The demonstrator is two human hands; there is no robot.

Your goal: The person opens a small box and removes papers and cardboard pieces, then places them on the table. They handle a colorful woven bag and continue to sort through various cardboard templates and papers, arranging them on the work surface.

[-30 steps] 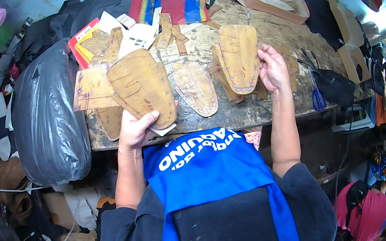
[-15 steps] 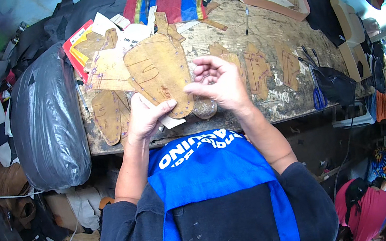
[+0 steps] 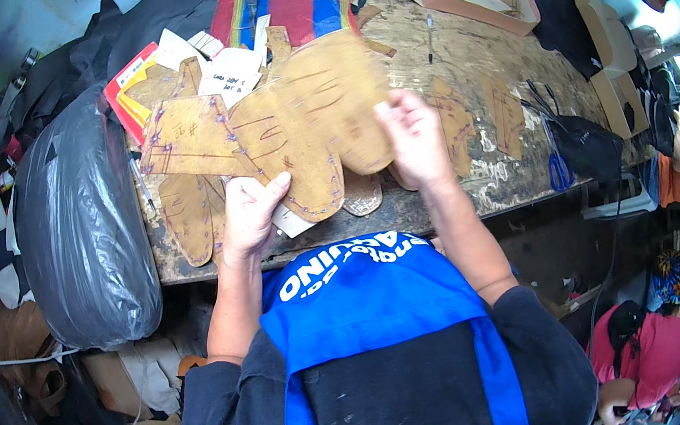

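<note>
Between thumb and fingers, my left hand (image 3: 254,209) grips tan pattern pieces (image 3: 313,192), fanned over one another and marked with pen lines and dark dots along their edges. Beneath them pokes out a white paper scrap (image 3: 293,221). My right hand (image 3: 416,134) is closed on the right edge of a large rounded tan pattern piece (image 3: 337,100), which is blurred by motion and overlaps the left hand's pieces. Another marked pattern piece (image 3: 186,138) reaches out to the left of the stack. Partly hidden under the held pieces is a rounded, clear-looking object (image 3: 362,195) on the table.
More pattern pieces (image 3: 506,115) lie on the worn wooden table (image 3: 397,30). A plastic-wrapped bundle (image 3: 81,223) stands at left, with red and yellow envelopes (image 3: 133,89) beside it. Blue-handled scissors (image 3: 560,170), a black pouch (image 3: 590,151) and an open box (image 3: 468,7) are at right.
My right hand, half a second ago apart with fingers spread, now grips the rounded top piece and has drawn it rightward off the stack. The left hand keeps its grip on the pieces underneath.
</note>
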